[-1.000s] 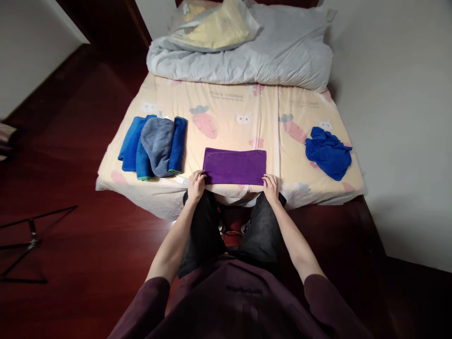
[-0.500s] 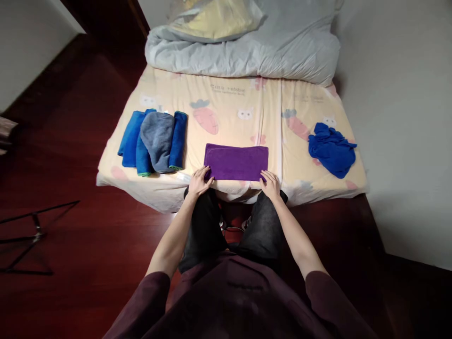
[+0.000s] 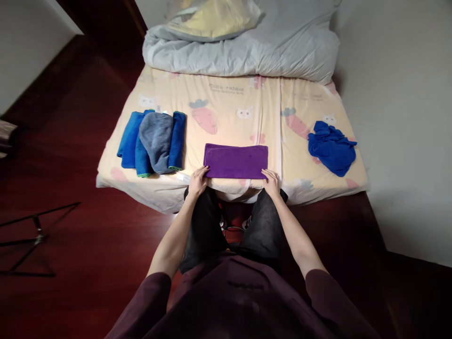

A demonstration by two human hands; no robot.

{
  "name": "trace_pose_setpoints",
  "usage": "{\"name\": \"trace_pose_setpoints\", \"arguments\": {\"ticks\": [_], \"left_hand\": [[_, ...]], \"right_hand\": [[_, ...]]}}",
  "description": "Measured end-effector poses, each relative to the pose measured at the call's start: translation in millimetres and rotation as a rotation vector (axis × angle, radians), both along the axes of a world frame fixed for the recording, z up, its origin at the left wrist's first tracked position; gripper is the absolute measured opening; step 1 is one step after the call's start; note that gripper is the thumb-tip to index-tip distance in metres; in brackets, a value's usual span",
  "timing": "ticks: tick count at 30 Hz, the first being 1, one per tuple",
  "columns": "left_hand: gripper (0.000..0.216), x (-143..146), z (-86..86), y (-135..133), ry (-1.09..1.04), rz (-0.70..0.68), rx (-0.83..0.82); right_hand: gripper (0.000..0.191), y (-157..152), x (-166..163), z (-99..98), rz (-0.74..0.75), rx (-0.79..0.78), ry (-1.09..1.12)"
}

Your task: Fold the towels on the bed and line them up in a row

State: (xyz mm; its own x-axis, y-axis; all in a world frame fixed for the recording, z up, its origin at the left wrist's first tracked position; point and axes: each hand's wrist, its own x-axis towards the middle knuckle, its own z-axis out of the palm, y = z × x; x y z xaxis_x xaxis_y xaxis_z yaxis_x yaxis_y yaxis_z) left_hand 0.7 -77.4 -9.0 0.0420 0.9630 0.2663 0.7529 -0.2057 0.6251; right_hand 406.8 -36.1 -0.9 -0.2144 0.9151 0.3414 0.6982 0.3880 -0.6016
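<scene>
A purple towel (image 3: 235,161) lies folded into a flat rectangle near the front edge of the bed (image 3: 229,106). My left hand (image 3: 197,181) rests at its near-left corner with fingers curled together on the cloth. At the near-right corner, my right hand (image 3: 271,181) pinches the edge the same way. Both forearms reach forward from dark red sleeves over my knees.
Folded blue and grey towels (image 3: 153,142) are stacked on the bed's left side. A crumpled blue cloth (image 3: 331,148) lies on the right. A grey duvet (image 3: 243,47) is bunched at the far end. Dark wood floor lies left, with a black stand (image 3: 31,235); a wall is to the right.
Both hands slid from on top of the towel's near corners back to its near edge. The view tilted slightly; the towel stayed in place.
</scene>
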Motion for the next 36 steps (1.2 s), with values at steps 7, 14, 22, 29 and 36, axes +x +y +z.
{"name": "trace_pose_setpoints", "arguments": {"ticks": [7,14,22,29,36], "left_hand": [[0.066,-3,2.4,-2,-0.099,0.014,0.029],[0.052,-4,1.3,-4,-0.163,0.1,-0.007],[0.025,-4,-1.2,-4,-0.191,0.307,-0.058],[0.029,-6,-5.4,0,-0.136,0.402,-0.104],[0.033,-7,-9.3,-1,-0.103,0.416,-0.059]], "right_hand": [[0.051,0,1,4.7,-0.017,-0.003,0.13],[0.044,0,3,3.1,-0.058,-0.012,0.194],[0.029,3,2,-5.6,-0.212,-0.061,0.238],[0.04,6,4,-9.1,-0.256,-0.13,0.146],[0.038,7,4,-11.1,-0.263,-0.124,0.092]]}}
